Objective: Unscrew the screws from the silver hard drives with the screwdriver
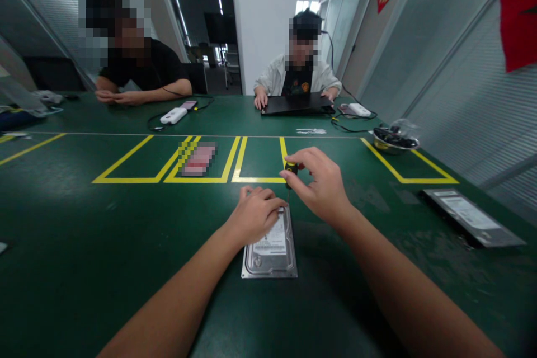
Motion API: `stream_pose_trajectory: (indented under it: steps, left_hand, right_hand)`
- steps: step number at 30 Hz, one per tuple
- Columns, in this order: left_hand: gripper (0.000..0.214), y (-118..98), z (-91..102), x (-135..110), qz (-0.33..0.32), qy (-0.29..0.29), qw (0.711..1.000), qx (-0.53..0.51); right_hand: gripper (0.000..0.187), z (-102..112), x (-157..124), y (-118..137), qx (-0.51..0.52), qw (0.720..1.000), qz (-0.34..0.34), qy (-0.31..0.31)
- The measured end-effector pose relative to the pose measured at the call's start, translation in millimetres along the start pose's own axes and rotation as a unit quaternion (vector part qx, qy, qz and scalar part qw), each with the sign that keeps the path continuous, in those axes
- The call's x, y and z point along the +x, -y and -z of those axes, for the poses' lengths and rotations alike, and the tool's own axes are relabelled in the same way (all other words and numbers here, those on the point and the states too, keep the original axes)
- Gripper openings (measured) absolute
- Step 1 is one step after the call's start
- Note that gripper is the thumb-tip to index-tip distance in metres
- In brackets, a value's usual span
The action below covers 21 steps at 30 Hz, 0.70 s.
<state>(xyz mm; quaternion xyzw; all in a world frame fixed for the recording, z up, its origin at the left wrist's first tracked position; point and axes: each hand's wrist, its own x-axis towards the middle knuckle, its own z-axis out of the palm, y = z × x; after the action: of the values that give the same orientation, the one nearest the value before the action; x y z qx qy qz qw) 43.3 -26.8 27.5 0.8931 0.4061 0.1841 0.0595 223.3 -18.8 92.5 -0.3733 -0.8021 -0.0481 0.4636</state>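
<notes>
Clamping the left hand (255,213) over the far end of the hard drive (271,251). Pinching a black-and-yellow screwdriver (290,170) upright with the right hand (321,184), at the hard drive's far right corner.

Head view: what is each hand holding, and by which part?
The right hand pinches a small screwdriver by its black-and-yellow handle. The left hand rests on the far end of the hard drive; whether it grips cannot be told.

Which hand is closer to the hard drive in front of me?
Left. The left hand rests on the far end of the hard drive; the right hand hovers above its far right corner, holding a screwdriver.
</notes>
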Motion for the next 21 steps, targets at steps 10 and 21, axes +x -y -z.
stream_pose_trajectory:
  steps: [10,21]
  left_hand:
    - [0.022,1,-1.3,0,0.007,-0.027,1.000,-0.008]
    - [0.024,-1,-2.3,-2,0.005,-0.033,0.999,-0.003]
  right_hand:
    - [0.023,12,0,4,-0.039,0.996,-0.043,-0.070]
    - [0.014,31,-9,10,-0.054,0.993,-0.077,-0.065]
